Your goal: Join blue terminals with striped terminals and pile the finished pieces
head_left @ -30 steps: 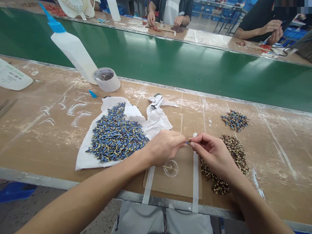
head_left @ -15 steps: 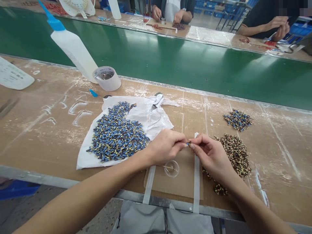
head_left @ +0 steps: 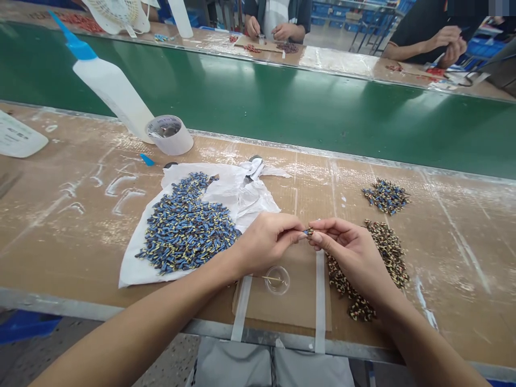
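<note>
My left hand (head_left: 268,242) and my right hand (head_left: 350,255) meet above a taped cardboard pad (head_left: 300,301), and both pinch one small blue part (head_left: 308,232) between their fingertips. A big heap of blue and yellow parts (head_left: 185,226) lies on a white plastic sheet (head_left: 137,266) to the left. Right of my hands lies a long pile of dark speckled parts (head_left: 387,247), with a smaller blue pile (head_left: 385,196) behind it. A small clear cup (head_left: 277,280) with a thin stick in it stands just below my left hand.
A white squeeze bottle with a blue nozzle (head_left: 108,86) leans by a roll of tape (head_left: 169,134) at the back left. A green conveyor belt (head_left: 282,107) runs behind the bench. Other people's hands (head_left: 268,29) work at the far bench, another person's hands (head_left: 449,43) at top right.
The view has shifted a little to the left and down. My hands keep pinching the small part in the same place, with the fingers slightly turned.
</note>
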The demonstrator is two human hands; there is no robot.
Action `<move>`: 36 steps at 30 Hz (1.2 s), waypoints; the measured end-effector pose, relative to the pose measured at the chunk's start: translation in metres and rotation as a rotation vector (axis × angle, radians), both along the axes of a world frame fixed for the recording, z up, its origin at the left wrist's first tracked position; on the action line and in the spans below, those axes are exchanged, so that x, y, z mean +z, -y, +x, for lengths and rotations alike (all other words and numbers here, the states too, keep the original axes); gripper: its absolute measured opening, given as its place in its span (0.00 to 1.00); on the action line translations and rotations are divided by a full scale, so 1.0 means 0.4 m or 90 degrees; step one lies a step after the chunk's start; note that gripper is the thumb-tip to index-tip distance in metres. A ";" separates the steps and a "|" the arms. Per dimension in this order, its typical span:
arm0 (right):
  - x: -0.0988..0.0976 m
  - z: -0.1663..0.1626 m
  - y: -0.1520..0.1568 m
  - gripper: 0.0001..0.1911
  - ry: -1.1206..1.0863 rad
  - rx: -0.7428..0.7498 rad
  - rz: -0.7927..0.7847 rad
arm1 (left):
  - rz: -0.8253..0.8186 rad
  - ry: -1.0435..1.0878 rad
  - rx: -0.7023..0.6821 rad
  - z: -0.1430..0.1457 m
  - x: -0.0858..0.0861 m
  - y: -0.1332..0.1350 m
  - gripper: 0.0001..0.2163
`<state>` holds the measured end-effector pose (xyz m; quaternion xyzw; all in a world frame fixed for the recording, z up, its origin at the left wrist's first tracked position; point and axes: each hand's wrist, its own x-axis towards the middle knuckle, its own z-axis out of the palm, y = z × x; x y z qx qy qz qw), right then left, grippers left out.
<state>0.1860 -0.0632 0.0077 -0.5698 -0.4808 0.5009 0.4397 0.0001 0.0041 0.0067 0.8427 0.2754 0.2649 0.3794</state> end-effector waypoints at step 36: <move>-0.062 -0.013 0.017 0.09 0.121 0.126 0.055 | 0.109 -0.077 -0.081 -0.011 -0.028 -0.007 0.08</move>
